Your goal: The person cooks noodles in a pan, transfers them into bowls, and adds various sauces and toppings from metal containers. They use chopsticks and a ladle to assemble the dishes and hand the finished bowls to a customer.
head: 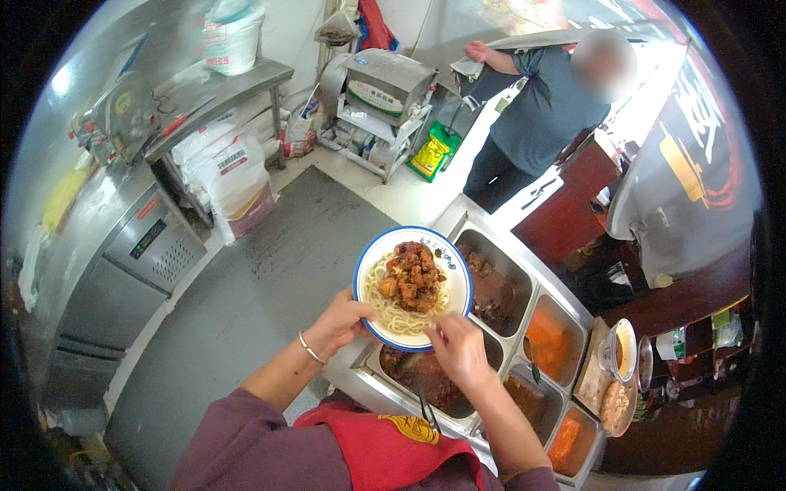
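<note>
A white bowl (pixel 457 288) with a blue rim holds pale noodles (pixel 384 304), topped with chunks of braised meat in brown sauce (pixel 412 277). My left hand (pixel 344 319) grips its left edge, thumb over the rim. My right hand (pixel 457 347) is at the near right edge, with bent fingers over the rim by the noodles; whether they pinch anything is not clear. Below the bowl, a steel pan of dark food (pixel 424 380) has a black-handled utensil (pixel 428 411) in it.
More steel pans hold meat (pixel 497 282), orange sauce (pixel 546 337) and red food (pixel 568 436). A container of sauce (pixel 623 350) and a bowl of chopped food (pixel 616 402) stand right. Another person (pixel 534 116) stands beyond the counter. Left are a steel refrigerator (pixel 153 245) and sacks (pixel 230 184).
</note>
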Demonstrator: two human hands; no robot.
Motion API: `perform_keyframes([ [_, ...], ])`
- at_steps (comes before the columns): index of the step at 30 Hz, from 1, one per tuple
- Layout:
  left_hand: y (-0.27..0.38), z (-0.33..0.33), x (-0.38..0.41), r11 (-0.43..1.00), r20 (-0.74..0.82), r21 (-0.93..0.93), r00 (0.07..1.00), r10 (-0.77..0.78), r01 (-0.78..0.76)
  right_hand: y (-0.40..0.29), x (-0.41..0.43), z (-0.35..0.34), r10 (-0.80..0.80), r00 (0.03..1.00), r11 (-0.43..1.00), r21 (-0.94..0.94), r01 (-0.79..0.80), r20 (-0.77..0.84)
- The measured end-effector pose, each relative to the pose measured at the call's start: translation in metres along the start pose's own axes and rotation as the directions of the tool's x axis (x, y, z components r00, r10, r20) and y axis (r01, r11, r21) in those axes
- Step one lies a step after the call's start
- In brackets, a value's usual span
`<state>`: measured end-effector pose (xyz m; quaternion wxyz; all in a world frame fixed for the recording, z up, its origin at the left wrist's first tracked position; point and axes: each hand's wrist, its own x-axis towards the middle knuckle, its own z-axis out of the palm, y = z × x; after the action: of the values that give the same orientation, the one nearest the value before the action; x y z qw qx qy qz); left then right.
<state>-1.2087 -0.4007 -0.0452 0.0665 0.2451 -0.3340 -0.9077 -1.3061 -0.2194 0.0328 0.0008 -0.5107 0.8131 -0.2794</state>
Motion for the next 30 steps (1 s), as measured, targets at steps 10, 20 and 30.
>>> perform_keyframes([
  [10, 0.046, 0.024, 0.067, 0.999, 0.090, 0.029, 0.995, -0.049, 0.047, 0.021, 0.080, -0.004, -0.067, 0.951, 0.989, -0.144, 0.025, -0.301],
  [20, 0.097, 0.042, 0.166, 0.993, 0.244, 0.077, 0.964, -0.109, 0.093, 0.075, 0.028, 0.055, 0.643, 0.766, 0.544, 0.715, -0.438, -0.021],
  [30, 0.123, 0.064, 0.199, 0.995, 0.255, 0.077, 0.963, -0.083, 0.066, 0.143, 0.052, 0.107, 0.757, 0.516, -0.115, 0.859, -0.499, 0.401],
])
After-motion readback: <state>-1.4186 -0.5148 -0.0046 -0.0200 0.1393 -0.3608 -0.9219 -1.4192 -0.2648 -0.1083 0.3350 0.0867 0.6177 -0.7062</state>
